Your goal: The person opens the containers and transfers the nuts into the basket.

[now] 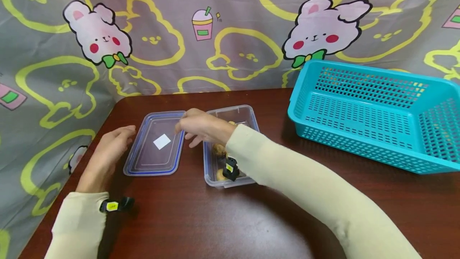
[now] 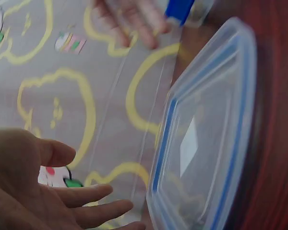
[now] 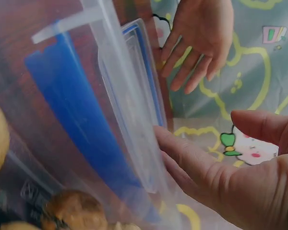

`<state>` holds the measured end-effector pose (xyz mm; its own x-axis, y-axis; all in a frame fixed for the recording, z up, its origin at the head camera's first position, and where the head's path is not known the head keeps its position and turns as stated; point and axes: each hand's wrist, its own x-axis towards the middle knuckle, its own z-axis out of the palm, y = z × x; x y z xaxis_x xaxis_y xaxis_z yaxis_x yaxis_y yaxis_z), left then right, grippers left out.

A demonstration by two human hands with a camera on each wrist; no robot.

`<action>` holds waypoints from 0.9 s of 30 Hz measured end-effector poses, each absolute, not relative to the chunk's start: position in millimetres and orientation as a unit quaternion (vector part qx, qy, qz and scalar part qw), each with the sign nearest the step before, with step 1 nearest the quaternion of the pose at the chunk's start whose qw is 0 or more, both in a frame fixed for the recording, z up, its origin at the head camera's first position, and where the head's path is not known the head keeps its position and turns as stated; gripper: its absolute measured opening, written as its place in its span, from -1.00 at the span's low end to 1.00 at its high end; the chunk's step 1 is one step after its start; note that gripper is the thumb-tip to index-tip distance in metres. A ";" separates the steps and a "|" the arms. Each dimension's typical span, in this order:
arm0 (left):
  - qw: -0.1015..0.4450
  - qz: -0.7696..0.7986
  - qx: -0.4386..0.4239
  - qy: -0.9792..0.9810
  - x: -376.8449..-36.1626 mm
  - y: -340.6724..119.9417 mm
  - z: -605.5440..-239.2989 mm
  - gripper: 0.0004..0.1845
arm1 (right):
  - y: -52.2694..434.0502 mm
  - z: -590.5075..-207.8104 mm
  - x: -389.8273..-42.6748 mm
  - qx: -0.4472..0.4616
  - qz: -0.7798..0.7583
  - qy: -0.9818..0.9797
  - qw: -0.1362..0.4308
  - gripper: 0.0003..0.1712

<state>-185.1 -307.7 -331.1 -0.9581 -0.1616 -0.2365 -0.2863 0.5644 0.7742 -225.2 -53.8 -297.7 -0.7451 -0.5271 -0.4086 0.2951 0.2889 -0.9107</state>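
fingers (image 2: 103, 212) apart; clear, blue-rimmed, rectangular plastic lid (image 1: 147, 141) between left hand (image 1: 113, 147) and right hand (image 1: 201, 125)
its long axis runs near-to-far

The right hand (image 1: 203, 125) and right sleeve (image 1: 305, 181) hid much of the box (image 1: 230, 112), some of the round pieces (image 1: 219, 149) inside and part of the edge of the lid (image 1: 151, 159). The basket (image 1: 359, 147) and left sleeve (image 1: 79, 215) ran out of the head view; markings on the yellow labels (image 1: 112, 206) were too small to read. From the left wrist, the right hand was blurred and cropped at top, the left hand (image 2: 36, 199) cut at left. From the right wrist, the box overran the picture.
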 end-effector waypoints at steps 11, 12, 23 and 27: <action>-0.011 0.430 -0.048 0.901 -159.0 -239.0 -329.3 -0.23 | -6.3 -281.7 -209.8 -0.140 -0.587 0.727 0.328 -0.56; -0.009 0.434 -0.040 0.900 -156.3 -234.0 -329.3 -0.23 | -1.1 -280.4 -208.7 -0.142 -0.589 0.726 0.324 -0.57; -0.003 0.498 0.022 0.867 -131.2 -192.0 -339.4 -0.31 | 45.8 -285.6 -195.8 -0.196 -0.532 0.779 0.269 -0.50; 0.005 0.497 0.037 0.867 -120.7 -179.8 -342.8 -0.29 | 59.2 -294.7 -190.7 -0.225 -0.512 0.794 0.240 -0.50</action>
<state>-120.7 -179.8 -342.8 -0.9973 0.0684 0.0284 0.0591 0.5036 0.8619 -190.7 59.2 -294.7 -0.7841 -0.6022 -0.1501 -0.1114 0.3745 -0.9205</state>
